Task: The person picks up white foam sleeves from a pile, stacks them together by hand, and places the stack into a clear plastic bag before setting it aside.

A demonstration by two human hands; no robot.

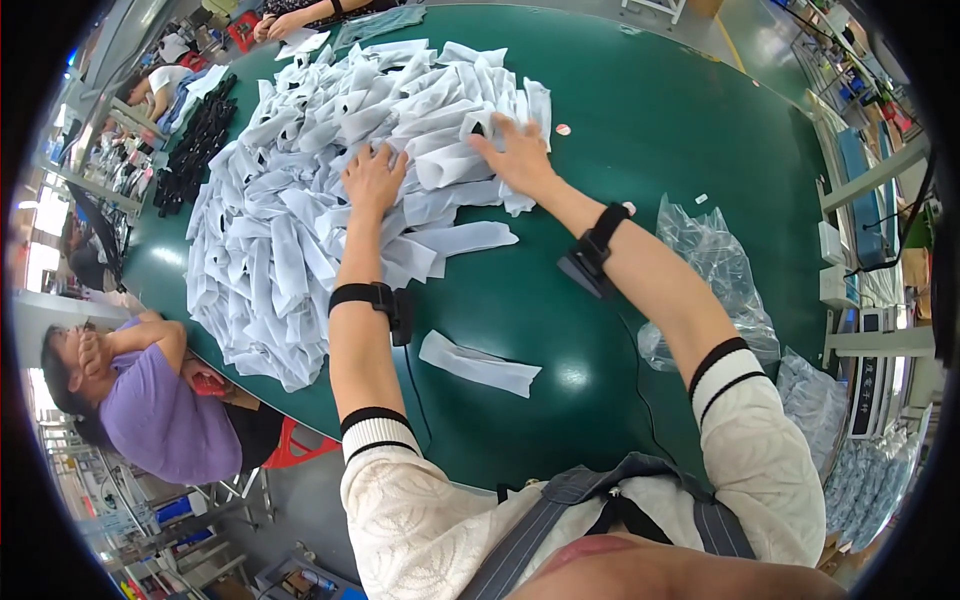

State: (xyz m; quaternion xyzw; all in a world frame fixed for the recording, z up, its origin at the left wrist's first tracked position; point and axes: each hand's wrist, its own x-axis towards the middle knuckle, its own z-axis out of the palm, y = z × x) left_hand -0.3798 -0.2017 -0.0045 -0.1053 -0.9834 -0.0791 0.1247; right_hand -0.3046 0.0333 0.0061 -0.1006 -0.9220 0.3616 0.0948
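A large heap of pale grey fabric pieces [270,200], long and folded or rolled like strips, covers the left and middle of the green table. My left hand [374,180] rests on the heap with its fingers apart, pressing on the cloth. Farther right, my right hand [520,158] lies at the heap's edge, fingers spread over several rolled pieces [450,165]; a dark gap shows beside its thumb. Neither hand appears to grip a piece. One single fabric strip [480,363] lies apart on the table, nearer to me.
Clear plastic bags [715,260] lie crumpled on the green table [640,100] at right. A black bundle row [198,145] sits at the far left edge. A person in purple [170,400] sits at left; another person's hands [290,22] are at the far side. Thin cables trail from my wrist bands.
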